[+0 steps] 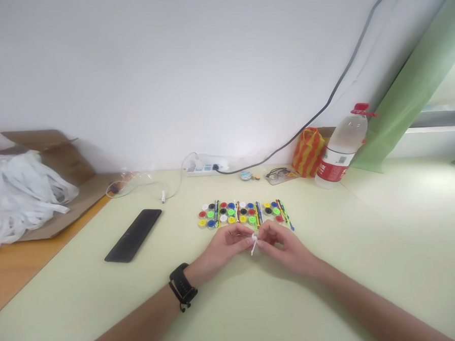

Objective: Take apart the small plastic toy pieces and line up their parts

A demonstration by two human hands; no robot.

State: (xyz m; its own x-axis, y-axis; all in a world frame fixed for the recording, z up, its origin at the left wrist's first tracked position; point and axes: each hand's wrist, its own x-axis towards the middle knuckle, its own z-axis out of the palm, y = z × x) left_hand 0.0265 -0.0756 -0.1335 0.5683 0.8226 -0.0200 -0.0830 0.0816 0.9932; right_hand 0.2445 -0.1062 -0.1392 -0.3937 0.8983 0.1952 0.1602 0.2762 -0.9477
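Close in front of me, my left hand and my right hand meet with their fingertips pinched. Between them is a small white plastic piece with a thin white stick that points down toward me. Just beyond my fingers, small round discs in white, black, red, green, blue and yellow lie in short rows on the table. Thin coloured sticks lie between and beside the groups of discs. My fingers hide part of the white piece and some nearest discs.
A black flat case lies on the pale green table at left. Behind stand a power strip, a large bottle and a red-yellow bag. A cardboard box with white straps is far left.
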